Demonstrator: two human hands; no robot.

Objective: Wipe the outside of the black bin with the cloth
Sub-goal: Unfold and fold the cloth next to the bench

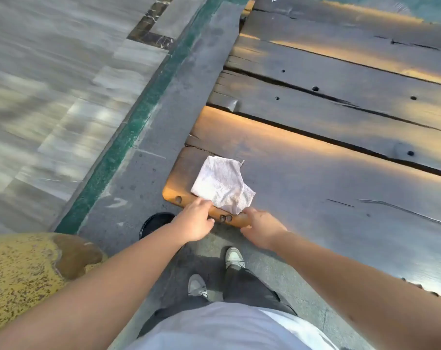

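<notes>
A crumpled white cloth point(223, 186) lies on the near left corner of a wooden plank table point(315, 178). My left hand point(196, 219) reaches over the table's edge, its fingers closed on the cloth's near left border. My right hand point(261, 228) rests against the same edge just right of the cloth's lowest corner, fingers curled; their tips are hidden. Below the corner stands the black bin point(155, 223) on the ground. Only part of its round rim shows, as my left forearm covers the rest.
A yellow speckled rounded object point(24, 274) sits at the lower left beside my left arm. My two feet in pale shoes point(234, 257) stand on grey paving below the table's edge. A green strip point(128, 137) and a pale tiled floor run along the left.
</notes>
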